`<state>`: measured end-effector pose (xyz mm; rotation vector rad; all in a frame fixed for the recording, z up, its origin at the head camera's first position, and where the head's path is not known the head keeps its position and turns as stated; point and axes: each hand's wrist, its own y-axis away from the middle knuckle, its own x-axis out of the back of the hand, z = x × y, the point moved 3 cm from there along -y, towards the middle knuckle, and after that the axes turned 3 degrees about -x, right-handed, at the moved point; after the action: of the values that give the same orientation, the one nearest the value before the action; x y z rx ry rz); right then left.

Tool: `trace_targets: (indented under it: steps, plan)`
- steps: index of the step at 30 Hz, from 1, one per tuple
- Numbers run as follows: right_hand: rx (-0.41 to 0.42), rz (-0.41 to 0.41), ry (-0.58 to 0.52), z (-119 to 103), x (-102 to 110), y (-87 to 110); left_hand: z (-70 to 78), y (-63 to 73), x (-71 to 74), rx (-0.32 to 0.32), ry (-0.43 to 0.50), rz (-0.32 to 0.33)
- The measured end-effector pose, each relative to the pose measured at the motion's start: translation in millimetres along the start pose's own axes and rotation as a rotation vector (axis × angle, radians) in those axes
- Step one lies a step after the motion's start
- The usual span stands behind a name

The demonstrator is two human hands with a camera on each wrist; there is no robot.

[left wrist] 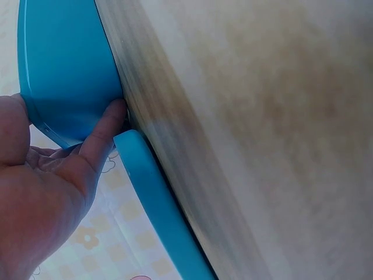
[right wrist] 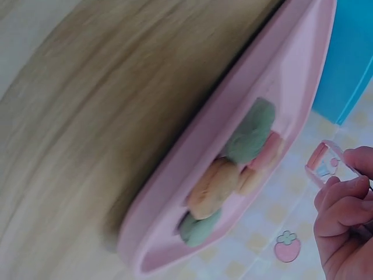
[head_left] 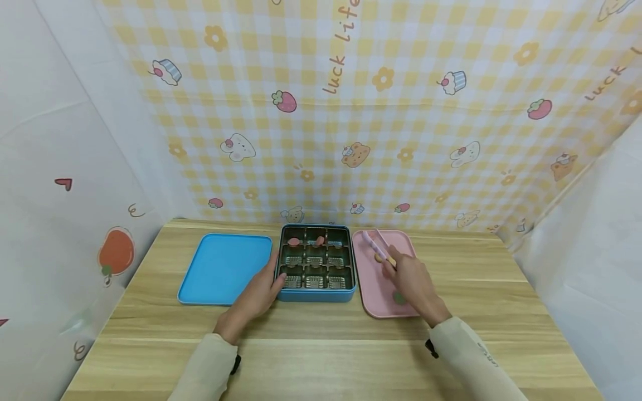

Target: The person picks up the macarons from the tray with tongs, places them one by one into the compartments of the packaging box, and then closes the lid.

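Note:
Against the left side of a blue tin (head_left: 316, 296), my left hand (head_left: 258, 289) grips the wall, thumb at the rim and fingers along the outside. Inside the tin is a dark divided insert (head_left: 314, 262); two small pinkish pieces lie in its back row. Over the pink tray (head_left: 371, 289) on the right, my right hand (head_left: 413, 281) holds a pair of light pink tongs (head_left: 373, 245), tips toward the tray's back edge. Whether the tips hold anything cannot be made out. Green pieces (right wrist: 253, 131) and an orange-brown piece (right wrist: 214, 188) lie on the tray beside other pinkish ones.
A flat blue lid (head_left: 225, 270) lies left of the tin. All of this stands on a wood-grain table (head_left: 321, 356), near its back edge. A yellow checked cloth (head_left: 321, 128) hangs behind, with white cloth at both sides.

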<state>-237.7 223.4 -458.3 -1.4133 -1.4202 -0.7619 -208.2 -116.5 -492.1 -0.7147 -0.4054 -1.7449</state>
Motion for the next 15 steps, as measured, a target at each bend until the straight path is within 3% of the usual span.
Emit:
trace_targets:
  steps: [9,15]
  plan:
    - [0.049,0.047,0.031,-18.7,1.2,0.6,-0.7,-0.8,-0.4,0.016,0.028,-0.024]
    - [0.057,0.024,0.007,-31.8,0.8,1.9,1.0,-0.5,0.4,0.025,0.024,-0.021]
